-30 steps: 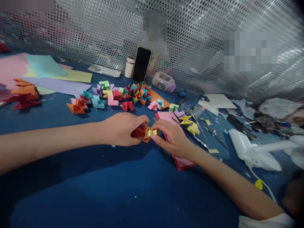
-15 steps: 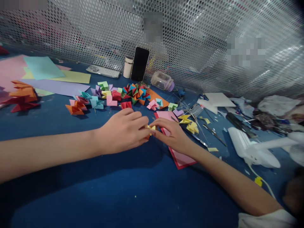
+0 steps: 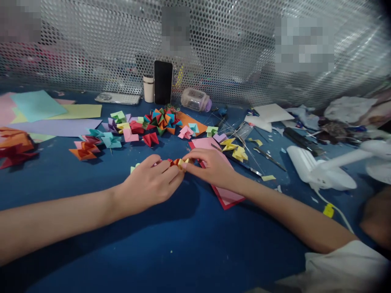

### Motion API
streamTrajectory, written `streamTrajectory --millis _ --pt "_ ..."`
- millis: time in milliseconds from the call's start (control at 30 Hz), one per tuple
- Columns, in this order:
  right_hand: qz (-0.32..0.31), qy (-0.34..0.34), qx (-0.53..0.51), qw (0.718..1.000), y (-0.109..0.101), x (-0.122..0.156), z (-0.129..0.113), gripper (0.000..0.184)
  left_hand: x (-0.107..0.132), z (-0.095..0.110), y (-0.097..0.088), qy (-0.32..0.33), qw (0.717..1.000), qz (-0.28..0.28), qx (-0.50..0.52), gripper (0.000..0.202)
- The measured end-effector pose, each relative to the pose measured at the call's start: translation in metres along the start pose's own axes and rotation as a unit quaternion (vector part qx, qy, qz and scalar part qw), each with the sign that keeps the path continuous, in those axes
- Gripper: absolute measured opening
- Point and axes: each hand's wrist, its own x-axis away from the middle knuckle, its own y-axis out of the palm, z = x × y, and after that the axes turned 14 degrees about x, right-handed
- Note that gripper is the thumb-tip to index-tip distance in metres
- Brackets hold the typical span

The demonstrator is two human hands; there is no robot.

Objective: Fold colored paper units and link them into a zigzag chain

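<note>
My left hand (image 3: pixel 146 183) and my right hand (image 3: pixel 210 167) meet at the middle of the blue table (image 3: pixel 171 244). Between their fingertips they pinch a small folded paper piece (image 3: pixel 179 162), red and yellow, most of it hidden by the fingers. A bit of pale green paper (image 3: pixel 133 167) shows by my left knuckles. My right hand rests over a pink sheet on a red sheet (image 3: pixel 227 195). Beyond the hands lie a ring of joined coloured paper units (image 3: pixel 161 119) and several loose folded units (image 3: pixel 111 138).
Coloured paper sheets (image 3: pixel 58 118) lie at the far left, orange and red folded shapes (image 3: pixel 14 144) at the left edge. A phone (image 3: pixel 163 82), a white cylinder (image 3: pixel 148 88) and a clear jar (image 3: pixel 195 99) stand by the perforated metal wall. Scissors (image 3: pixel 269 156), yellow units (image 3: pixel 235 148) and a white device (image 3: pixel 317 171) lie right.
The view has shifted, so everything sits further left and lower. My hands have closed together over the red and yellow piece, which now shows less than a second ago.
</note>
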Motion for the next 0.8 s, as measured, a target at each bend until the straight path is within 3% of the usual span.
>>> streamTrajectory --millis 133,333,567,800 --pt "0.002 0.025 -0.01 1.0 -0.001 -0.001 0.003 0.012 0.0 0.002 0.003 0.005 1.0 -0.009 0.014 0.014" --pt "-0.018 0.041 -0.056 0.997 0.001 -0.004 0.008 0.015 -0.001 0.0 0.007 -0.049 0.995 -0.021 0.088 0.006" --pt "0.004 0.013 -0.09 0.996 0.005 -0.004 0.004 0.013 -0.002 -0.003 0.014 -0.107 0.983 -0.02 0.144 0.022" --pt "0.012 -0.006 -0.083 0.996 0.0 -0.002 0.006 0.012 -0.002 -0.014 0.017 -0.085 0.98 0.02 0.181 0.02"
